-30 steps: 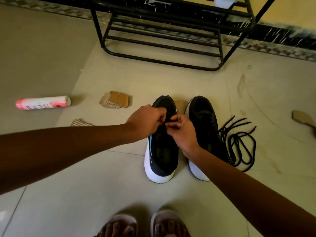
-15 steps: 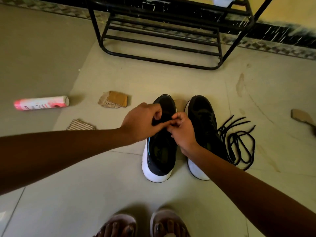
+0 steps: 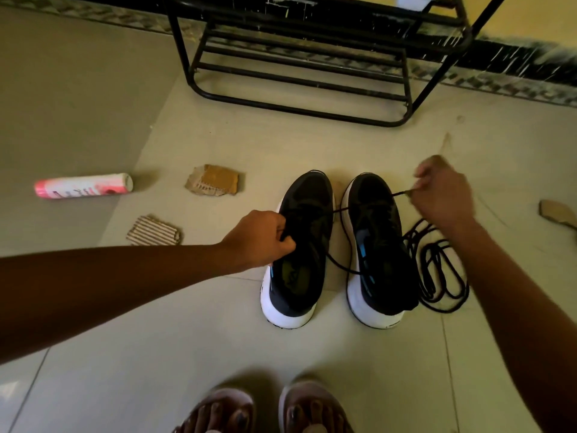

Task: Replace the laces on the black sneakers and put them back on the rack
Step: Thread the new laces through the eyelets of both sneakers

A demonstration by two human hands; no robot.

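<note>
Two black sneakers, side by side. Left hand gripping left sneaker; right hand pinching its lace taut. Spray can writing unreadable.

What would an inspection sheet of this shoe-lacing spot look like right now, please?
Surface: tiled floor, stained at right.
Job's things: left sneaker and right sneaker side by side; lace stretched from the left one; spare laces heaped right; rack beyond.
Clutter: spray can on its side; three cardboard scraps.
Hands: left hand grips the left sneaker's upper; right hand pinches the lace end.
Cables: nothing seen.
Surroundings: wall skirting; sandalled feet below.
</note>
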